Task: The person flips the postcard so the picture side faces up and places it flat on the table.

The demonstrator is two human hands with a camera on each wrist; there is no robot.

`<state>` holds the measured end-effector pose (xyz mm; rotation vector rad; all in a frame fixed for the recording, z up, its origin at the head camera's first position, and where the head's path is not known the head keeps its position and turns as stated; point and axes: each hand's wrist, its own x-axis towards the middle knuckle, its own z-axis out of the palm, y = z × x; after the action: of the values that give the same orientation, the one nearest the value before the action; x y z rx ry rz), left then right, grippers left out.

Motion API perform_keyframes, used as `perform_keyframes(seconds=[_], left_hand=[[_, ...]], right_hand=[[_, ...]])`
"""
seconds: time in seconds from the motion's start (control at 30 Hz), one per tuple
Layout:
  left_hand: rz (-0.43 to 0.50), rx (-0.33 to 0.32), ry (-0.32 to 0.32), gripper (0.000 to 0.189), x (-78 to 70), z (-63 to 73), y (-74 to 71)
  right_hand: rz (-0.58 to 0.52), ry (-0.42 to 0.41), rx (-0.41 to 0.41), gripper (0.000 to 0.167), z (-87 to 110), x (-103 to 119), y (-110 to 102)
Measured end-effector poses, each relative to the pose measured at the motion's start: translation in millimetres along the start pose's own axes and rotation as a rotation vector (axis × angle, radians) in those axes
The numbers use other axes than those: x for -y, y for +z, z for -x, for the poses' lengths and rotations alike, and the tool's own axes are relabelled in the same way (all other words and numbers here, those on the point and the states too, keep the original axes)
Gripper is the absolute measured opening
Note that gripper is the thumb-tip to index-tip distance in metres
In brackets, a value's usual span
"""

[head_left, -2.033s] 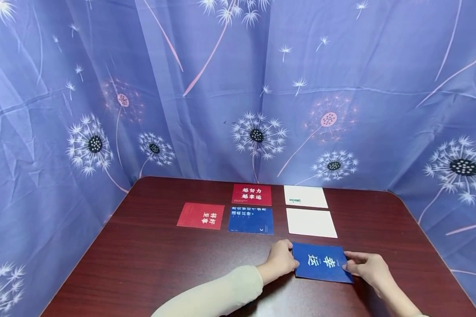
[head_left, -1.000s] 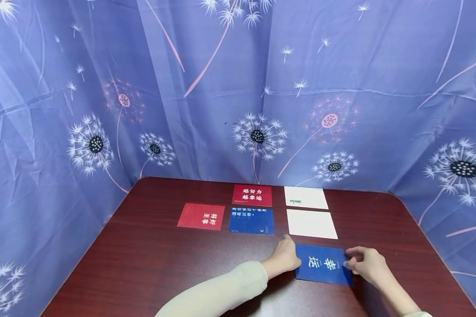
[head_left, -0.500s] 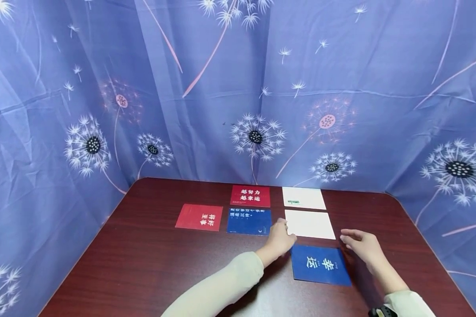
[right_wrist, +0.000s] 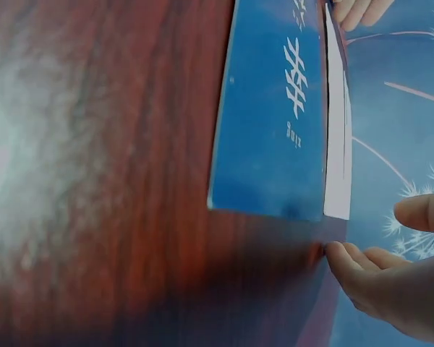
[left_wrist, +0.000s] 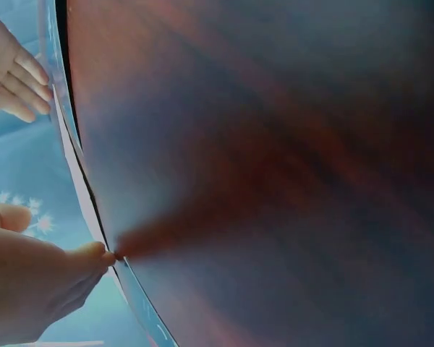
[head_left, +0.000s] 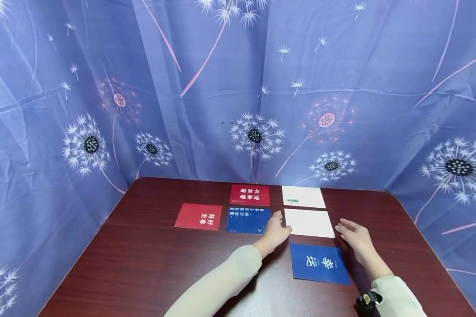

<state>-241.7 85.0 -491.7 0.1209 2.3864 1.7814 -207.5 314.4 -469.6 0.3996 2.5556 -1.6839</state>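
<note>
A blank white card [head_left: 309, 223] lies on the table between my two hands in the head view. My left hand [head_left: 275, 233] is at its left edge, fingers extended, overlapping the right end of a blue card [head_left: 243, 222] with white text. Just off the white card's right edge is my right hand [head_left: 355, 237], fingers fairly straight and thumb apart. Nearer to me, a blue card with large white characters [head_left: 320, 266] lies flat; the right wrist view also shows this blue card [right_wrist: 271, 130]. Neither hand grips anything.
Behind the white card is another white card with a green mark [head_left: 304, 197]. A red card with two lines of characters [head_left: 251, 195] and a second red card [head_left: 192, 215] lie to the left. Dandelion-patterned curtains [head_left: 206, 110] enclose the dark red-brown table [head_left: 143, 264].
Both hands have let go of the near blue card, which stays flat on the table. They have moved away from me to either side of the blank white card.
</note>
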Motion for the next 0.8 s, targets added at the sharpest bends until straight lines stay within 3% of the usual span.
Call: perform_keyframes(seconds=[0.37,0.47,0.67,0.8], left_hand=[[0.045,0.038,-0.009,0.064,-3.7,-2.2,5.3],[0.065,0.026,-0.008,0.064,-4.5,-2.8,6.7],[0.195,-0.009,-0.046,0.062,-4.0,-4.3,8.3],[0.217,-0.027,-0.064,0.059,-4.8,-2.5,9.1]], right_hand=[[0.116,-0.027,0.0,0.052,-1.4,6.8,15.5],[0.133,-0.03,-0.003,0.051,-1.6,8.0,18.3],[0.111,-0.019,-0.045,0.047,-3.4,5.9,18.5],[0.088,-0.007,-0.057,0.047,-3.8,3.9,17.7]])
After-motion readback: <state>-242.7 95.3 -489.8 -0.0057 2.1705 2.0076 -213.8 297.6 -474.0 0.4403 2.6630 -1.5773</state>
